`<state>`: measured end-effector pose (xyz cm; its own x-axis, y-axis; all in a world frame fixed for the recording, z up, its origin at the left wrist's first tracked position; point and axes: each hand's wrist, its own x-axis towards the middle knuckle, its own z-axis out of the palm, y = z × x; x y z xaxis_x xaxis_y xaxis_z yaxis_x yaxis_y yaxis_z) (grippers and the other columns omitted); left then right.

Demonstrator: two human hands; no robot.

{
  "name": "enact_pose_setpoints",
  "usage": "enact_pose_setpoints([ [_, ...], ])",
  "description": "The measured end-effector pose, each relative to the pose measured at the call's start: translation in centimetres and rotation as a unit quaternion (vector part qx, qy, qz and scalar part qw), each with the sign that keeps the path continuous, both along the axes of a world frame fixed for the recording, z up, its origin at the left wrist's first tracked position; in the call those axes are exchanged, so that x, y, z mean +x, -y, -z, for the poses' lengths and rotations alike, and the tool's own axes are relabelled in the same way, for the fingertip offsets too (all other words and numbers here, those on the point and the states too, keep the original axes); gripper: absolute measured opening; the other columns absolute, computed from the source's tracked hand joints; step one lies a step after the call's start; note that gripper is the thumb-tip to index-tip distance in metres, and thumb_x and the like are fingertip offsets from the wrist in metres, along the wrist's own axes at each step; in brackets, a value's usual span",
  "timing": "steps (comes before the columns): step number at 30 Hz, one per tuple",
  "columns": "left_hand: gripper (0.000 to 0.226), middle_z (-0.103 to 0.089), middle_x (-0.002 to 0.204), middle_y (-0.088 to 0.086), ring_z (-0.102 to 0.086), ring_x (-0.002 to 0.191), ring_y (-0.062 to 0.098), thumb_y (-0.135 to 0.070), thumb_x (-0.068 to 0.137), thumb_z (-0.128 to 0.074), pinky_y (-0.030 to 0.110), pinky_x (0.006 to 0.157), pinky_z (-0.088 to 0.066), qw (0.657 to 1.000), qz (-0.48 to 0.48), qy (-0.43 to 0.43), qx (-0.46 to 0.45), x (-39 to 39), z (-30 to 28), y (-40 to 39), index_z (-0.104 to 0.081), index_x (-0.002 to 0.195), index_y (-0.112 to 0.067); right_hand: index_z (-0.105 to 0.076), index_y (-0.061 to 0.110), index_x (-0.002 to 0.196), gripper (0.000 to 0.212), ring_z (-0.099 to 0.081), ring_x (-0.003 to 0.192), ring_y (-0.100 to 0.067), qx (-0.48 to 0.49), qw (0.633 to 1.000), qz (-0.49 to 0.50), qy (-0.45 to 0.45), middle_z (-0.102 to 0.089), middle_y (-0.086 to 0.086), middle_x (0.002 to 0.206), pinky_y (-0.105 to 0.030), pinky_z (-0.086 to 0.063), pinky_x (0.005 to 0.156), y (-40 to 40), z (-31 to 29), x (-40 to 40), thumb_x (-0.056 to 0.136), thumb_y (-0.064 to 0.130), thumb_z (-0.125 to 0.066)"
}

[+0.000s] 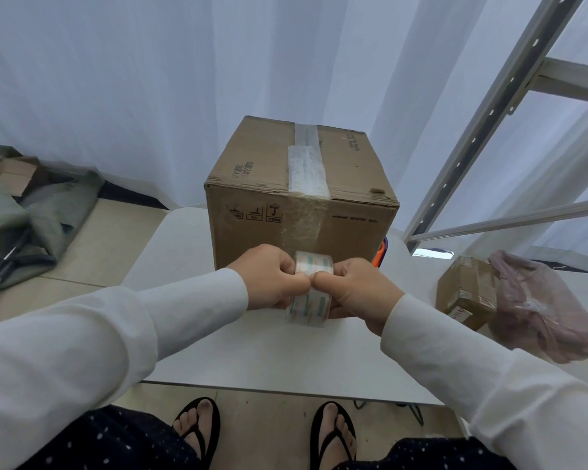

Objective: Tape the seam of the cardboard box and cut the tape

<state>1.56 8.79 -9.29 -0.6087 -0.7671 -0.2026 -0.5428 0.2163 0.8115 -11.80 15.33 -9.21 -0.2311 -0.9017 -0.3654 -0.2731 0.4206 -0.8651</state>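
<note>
A closed brown cardboard box (269,212) stands on a small white table (190,252). Clear tape (308,171) runs along its top seam and down over the front face. A roll of clear tape (308,300) with coloured print hangs in front of the box's lower front face, joined to the box by the strip. My left hand (269,278) grips the roll from the left. My right hand (357,293) grips it from the right, and the two thumbs meet on top of the roll.
An orange object (381,254) peeks out behind the box's right bottom corner. A small taped box (462,290) and a pink plastic bag (540,310) lie at the right. A metal rack frame (489,113) stands at the right. Grey-green fabric (21,212) lies on the floor at the left.
</note>
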Motion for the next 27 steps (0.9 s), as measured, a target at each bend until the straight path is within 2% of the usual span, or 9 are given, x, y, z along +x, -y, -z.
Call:
enact_pose_setpoints([
  [5, 0.020, -0.056, 0.055, 0.002, -0.056, 0.050, 0.012, -0.017, 0.083, -0.058, 0.019, 0.052, -0.051, 1.000, 0.004, -0.002, -0.024, -0.2, 0.0, 0.0, -0.059, 0.068, -0.004, -0.063, -0.001, 0.106, 0.029, -0.069, 0.076, -0.017, -0.003, 1.000, -0.003, -0.023, -0.070, -0.010, 0.087, -0.024, -0.058, 0.061, 0.1, 0.1, -0.2, 0.086, 0.018, -0.056],
  [8, 0.020, -0.057, 0.056, 0.002, -0.056, 0.050, 0.012, -0.018, 0.082, -0.058, 0.025, 0.058, -0.052, 0.999, 0.008, 0.006, -0.039, -0.3, 0.0, 0.0, -0.063, 0.073, -0.001, -0.064, 0.000, 0.105, 0.030, -0.069, 0.081, -0.022, -0.007, 0.999, -0.004, -0.039, -0.071, -0.014, 0.092, -0.032, -0.059, 0.071, 0.1, 0.1, -0.2, 0.084, 0.019, -0.057],
  [11, 0.019, -0.057, 0.056, 0.003, -0.054, 0.047, 0.010, -0.019, 0.081, -0.059, 0.026, 0.057, -0.051, 0.998, 0.007, -0.001, -0.057, -0.4, 0.1, -0.1, -0.060, 0.068, -0.005, -0.064, 0.001, 0.104, 0.030, -0.069, 0.084, -0.024, -0.004, 0.999, -0.002, -0.049, -0.070, -0.015, 0.096, -0.036, -0.058, 0.076, 0.1, 0.0, -0.4, 0.083, 0.021, -0.057],
  [14, 0.020, -0.056, 0.055, 0.003, -0.051, 0.042, 0.007, -0.021, 0.080, -0.059, 0.021, 0.051, -0.044, 0.997, 0.002, -0.004, -0.078, -0.5, 0.0, -0.2, -0.057, 0.065, -0.007, -0.065, 0.001, 0.102, 0.029, -0.068, 0.086, -0.025, -0.010, 0.998, -0.004, -0.066, -0.070, -0.015, 0.096, -0.043, -0.057, 0.081, 0.1, -0.3, -0.5, 0.082, 0.022, -0.058],
  [19, 0.020, -0.056, 0.057, 0.004, -0.048, 0.041, 0.006, -0.022, 0.080, -0.058, 0.019, 0.047, -0.040, 0.996, 0.006, -0.001, -0.089, -0.5, 0.0, -0.3, -0.058, 0.066, -0.008, -0.065, 0.002, 0.099, 0.028, -0.068, 0.085, -0.026, -0.006, 0.996, -0.016, -0.091, -0.070, -0.015, 0.094, -0.045, -0.056, 0.082, 0.0, -0.7, -0.5, 0.081, 0.023, -0.057],
  [24, 0.021, -0.048, 0.055, 0.000, -0.043, 0.044, 0.010, -0.023, 0.081, -0.059, 0.013, 0.040, -0.034, 0.993, 0.012, 0.012, -0.113, -0.4, 0.1, -0.3, -0.056, 0.066, -0.009, -0.062, 0.002, 0.105, 0.028, -0.067, 0.081, -0.022, 0.004, 0.992, -0.045, -0.122, -0.066, -0.009, 0.090, -0.033, -0.057, 0.075, -0.3, -1.0, -0.5, 0.085, 0.021, -0.055],
  [27, 0.022, -0.050, 0.055, 0.000, -0.044, 0.045, 0.012, -0.023, 0.081, -0.058, 0.017, 0.043, -0.037, 0.994, 0.016, 0.011, -0.106, -0.5, 0.2, -0.2, -0.057, 0.066, -0.008, -0.061, 0.001, 0.108, 0.030, -0.066, 0.079, -0.021, 0.007, 0.991, -0.056, -0.121, -0.066, -0.009, 0.088, -0.032, -0.057, 0.075, -0.4, -1.0, -0.5, 0.086, 0.020, -0.054],
])
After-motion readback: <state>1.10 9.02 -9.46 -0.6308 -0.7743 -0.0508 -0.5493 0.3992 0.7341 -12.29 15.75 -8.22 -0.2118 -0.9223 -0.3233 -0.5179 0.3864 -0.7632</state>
